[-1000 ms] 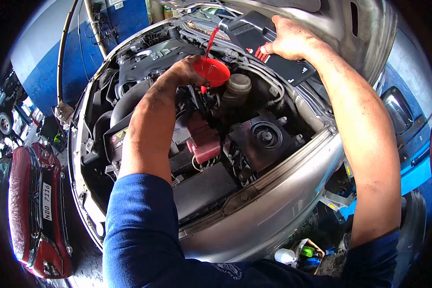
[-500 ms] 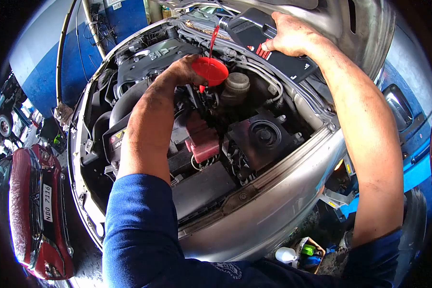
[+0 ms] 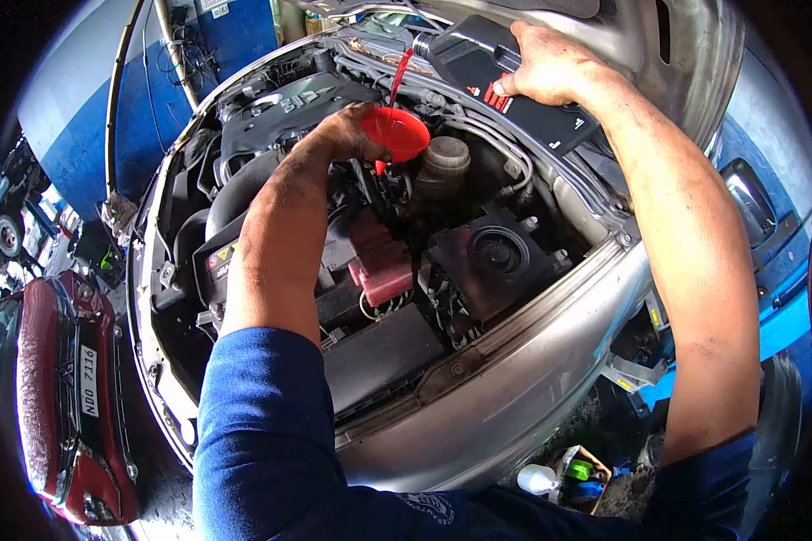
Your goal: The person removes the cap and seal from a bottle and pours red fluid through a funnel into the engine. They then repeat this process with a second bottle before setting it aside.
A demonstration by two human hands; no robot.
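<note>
My left hand (image 3: 347, 133) is closed around the side of a red funnel (image 3: 397, 135), holding it over the engine bay. A stream of red fluid (image 3: 400, 79) falls into the funnel's bowl. It comes from the mouth of a black plastic bottle (image 3: 492, 68), tilted on its side with its neck to the left. My right hand (image 3: 550, 68) grips this bottle by its handle, thumb on the front near the red lettering. The funnel's lower end is mostly hidden among dark hoses. Beside the funnel stands a round-capped reservoir (image 3: 447, 160).
Around my arms lie the engine cover (image 3: 293, 108), a pinkish-red box (image 3: 383, 270) with wires and a black square housing (image 3: 496, 257). The raised hood (image 3: 668, 54) is above my right hand. A box of bottles (image 3: 586, 473) sits on the floor; a dark red bumper (image 3: 72, 397) stands left.
Both hands hold nearly the same positions. Red fluid keeps running from the bottle, and the stream has shifted very slightly.
</note>
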